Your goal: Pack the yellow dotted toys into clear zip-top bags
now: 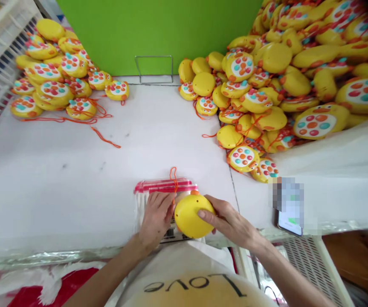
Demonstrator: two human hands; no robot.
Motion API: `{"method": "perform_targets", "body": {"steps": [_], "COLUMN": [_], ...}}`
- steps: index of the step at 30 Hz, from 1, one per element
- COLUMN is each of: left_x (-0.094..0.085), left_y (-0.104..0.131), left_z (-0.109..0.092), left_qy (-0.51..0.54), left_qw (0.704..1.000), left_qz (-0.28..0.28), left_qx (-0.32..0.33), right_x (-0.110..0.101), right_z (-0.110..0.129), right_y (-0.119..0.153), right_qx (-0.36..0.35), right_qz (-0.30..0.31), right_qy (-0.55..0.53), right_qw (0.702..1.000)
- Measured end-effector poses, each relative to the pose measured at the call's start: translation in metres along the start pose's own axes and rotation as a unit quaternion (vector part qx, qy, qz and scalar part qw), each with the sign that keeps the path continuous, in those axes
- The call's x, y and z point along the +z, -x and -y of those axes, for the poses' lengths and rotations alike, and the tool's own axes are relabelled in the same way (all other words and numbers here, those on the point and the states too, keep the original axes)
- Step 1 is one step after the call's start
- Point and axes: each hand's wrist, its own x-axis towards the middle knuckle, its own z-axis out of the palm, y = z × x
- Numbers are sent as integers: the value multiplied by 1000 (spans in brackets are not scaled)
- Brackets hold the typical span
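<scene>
Yellow toy [192,221], one: flat back up, at six o'clock over clear bags [161,186], outside them. Right hand [235,221]: thumb on top, fingers beneath, pinching the toy. Left hand [157,217]: fingers pressed together beside an orange cord [175,184]; cannot tell whether they pinch it.

Smaller pile [51,91], ten o'clock: some cords showing. Larger pile [267,94], one to two o'clock. Which pile is finished, if either: cannot tell.

White counter [59,192], one loose cord [105,140] towards eleven. Phone [291,219], four o'clock. Green board [158,30] and wire stand [153,56], twelve. White crate [1,51], ten.
</scene>
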Motion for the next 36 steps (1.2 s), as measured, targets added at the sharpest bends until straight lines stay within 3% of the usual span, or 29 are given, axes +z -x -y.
{"method": "perform_targets", "body": {"steps": [3,5,9,14,16,18,20,22,24,28,33,36], "left_x": [0,2,1,-28,-45,-60,-66,-65,-59,-48,-49,-57], "left_y": [-2,-1,1,5,7,6,2,-4,-11,-18,-13,-5], "left_z": [-1,-3,-10,-17,-15,-11,-7,-4,-4,-8,-11,-8], "left_qy": [-12,-34,-74,-25,-16,11,82,171,227,223,189,139], "left_qw": [999,999,995,998,999,992,963,924,905,915,929,931], "left_qz": [-12,-16,0,2,-40,-75,-56,2,40,40,41,-16], "left_qx": [27,38,70,57,15,-100,-251,-343,-357,-334,-316,-338], "right_x": [2,7,22,26,25,24,25,27,28,22,19,25], "right_z": [0,1,6,-2,-8,-12,-13,-11,-8,0,7,7], "right_y": [-3,-11,-27,-30,-29,-28,-27,-27,-26,-26,-30,-31], "right_qx": [-26,-68,-110,-171,-180,-186,-189,-189,-189,-168,-186,-177], "right_qz": [91,55,-79,-101,-109,-111,-113,-117,-121,-109,1,-29], "right_qy": [-195,-233,-32,217,253,270,276,281,293,356,458,480], "right_qw": [976,969,990,956,944,938,936,934,929,913,869,859]}}
